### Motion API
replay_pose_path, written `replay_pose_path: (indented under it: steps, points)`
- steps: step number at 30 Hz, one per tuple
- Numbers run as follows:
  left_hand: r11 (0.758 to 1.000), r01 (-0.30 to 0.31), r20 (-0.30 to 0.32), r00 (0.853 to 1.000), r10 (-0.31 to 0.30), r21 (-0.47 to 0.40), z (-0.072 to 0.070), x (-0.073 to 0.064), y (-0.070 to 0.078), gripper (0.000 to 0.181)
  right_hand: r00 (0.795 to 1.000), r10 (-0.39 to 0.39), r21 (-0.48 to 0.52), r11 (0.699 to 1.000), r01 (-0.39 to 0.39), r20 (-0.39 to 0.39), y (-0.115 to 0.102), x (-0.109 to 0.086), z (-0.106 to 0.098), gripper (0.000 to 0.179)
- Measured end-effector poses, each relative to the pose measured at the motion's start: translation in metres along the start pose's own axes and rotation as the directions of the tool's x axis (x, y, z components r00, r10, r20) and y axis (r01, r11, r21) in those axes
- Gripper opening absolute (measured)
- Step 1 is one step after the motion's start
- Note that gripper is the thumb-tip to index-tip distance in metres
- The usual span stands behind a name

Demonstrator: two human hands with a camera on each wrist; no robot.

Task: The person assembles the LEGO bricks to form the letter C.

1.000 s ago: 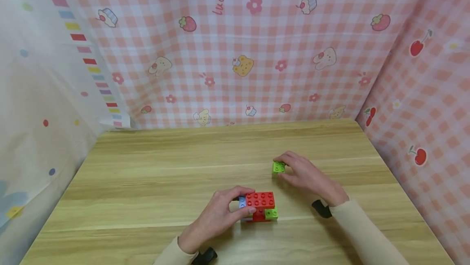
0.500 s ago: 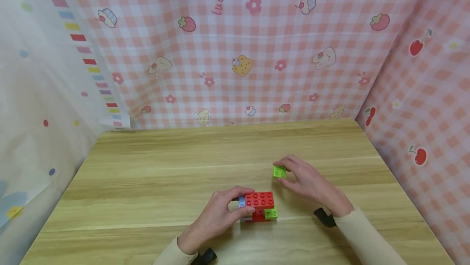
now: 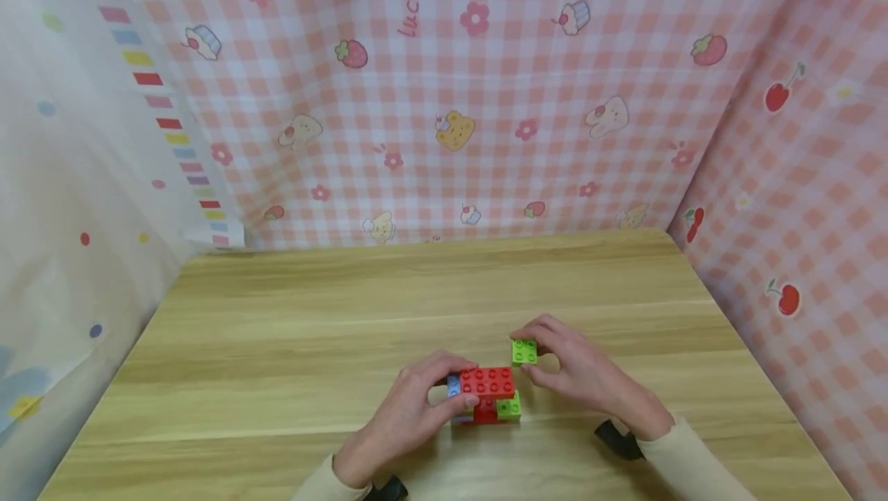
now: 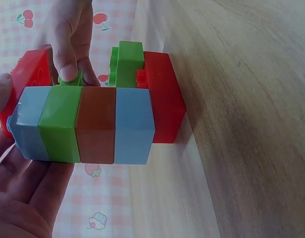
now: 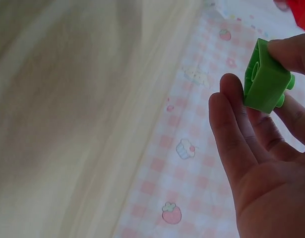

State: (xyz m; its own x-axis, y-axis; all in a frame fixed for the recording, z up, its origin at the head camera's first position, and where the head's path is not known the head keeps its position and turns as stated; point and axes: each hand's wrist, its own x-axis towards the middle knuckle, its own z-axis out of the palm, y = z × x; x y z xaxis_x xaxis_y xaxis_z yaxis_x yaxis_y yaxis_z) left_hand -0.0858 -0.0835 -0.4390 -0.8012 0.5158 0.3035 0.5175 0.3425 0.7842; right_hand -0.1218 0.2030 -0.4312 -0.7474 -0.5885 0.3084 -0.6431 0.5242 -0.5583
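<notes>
A structure of toy building bricks is at the front middle of the table in the head view. My left hand (image 3: 412, 401) grips its top, with the thumb and fingers at the long red brick (image 3: 488, 381). In the left wrist view a column of blue (image 4: 135, 126), brown (image 4: 96, 126) and green bricks rises from a red base brick (image 4: 164, 99). A second green brick (image 4: 129, 63) sits on that base. My right hand (image 3: 572, 366) pinches a loose small green brick (image 3: 523, 351) just behind and right of the structure, apart from the top red brick.
The wooden table (image 3: 312, 316) extends around both hands. A pink checked cloth (image 3: 416, 85) hangs behind it, and more cloth hangs at the left and right sides. Dark wrist devices (image 3: 617, 441) are under both sleeves.
My right hand has come nearer, toward the structure, with the green brick in its pinch. My left hand keeps its grip in nearly the same place. The head view has tilted slightly.
</notes>
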Motion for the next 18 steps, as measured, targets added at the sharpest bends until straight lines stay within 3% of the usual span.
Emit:
replay_pose_path:
  steps: [4,11,18]
  points:
    - [0.999,-0.032,-0.018,0.999,0.032,0.002,0.0,0.0,0.0,0.03,1.0,0.006,0.031,1.0,-0.007,0.026,-0.004,-0.004,0.004,0.039]
    - [0.998,-0.051,-0.022,0.998,0.051,0.036,-0.001,-0.001,0.0,0.034,0.986,0.102,0.112,0.987,-0.117,0.132,-0.014,-0.009,0.01,0.04]
    - [0.994,-0.063,-0.005,0.998,0.064,0.087,-0.001,-0.002,0.001,0.038,0.977,0.142,0.191,0.966,-0.172,0.16,-0.021,-0.011,0.014,0.04]
